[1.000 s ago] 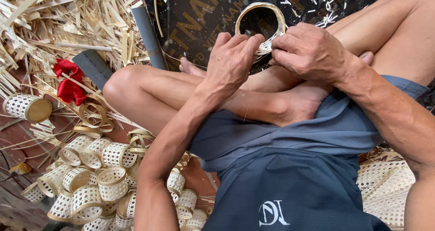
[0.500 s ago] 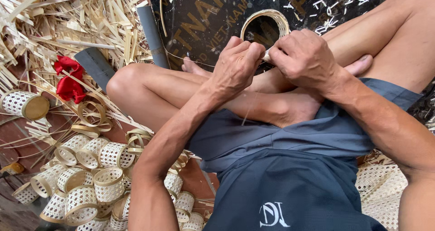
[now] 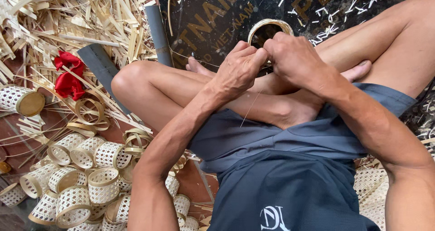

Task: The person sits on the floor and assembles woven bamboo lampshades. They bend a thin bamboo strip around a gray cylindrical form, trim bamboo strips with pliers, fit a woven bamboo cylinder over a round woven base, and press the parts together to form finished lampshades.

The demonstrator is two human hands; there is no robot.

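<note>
I sit cross-legged and hold a small round woven bamboo cup (image 3: pixel 268 28) above my crossed shins. My left hand (image 3: pixel 239 70) pinches its near rim with fingers closed. My right hand (image 3: pixel 295 58) grips the same rim from the right side. Only the cup's top band shows; its lower part is hidden behind both hands. A thin pale strand (image 3: pixel 250 108) hangs down from under my left hand across my leg.
A heap of finished woven cups (image 3: pixel 86 176) lies at the lower left, with loose bamboo rings (image 3: pixel 93 113) beside it. Bamboo strips (image 3: pixel 77 22) litter the upper left, around a red cloth (image 3: pixel 68 79) and a dark flat blade (image 3: pixel 102 70). A dark printed mat (image 3: pixel 213 18) lies ahead.
Both hands have kept their hold on the cup and shifted slightly; the view has drifted a little. The thin strand now hangs visibly below my left hand.
</note>
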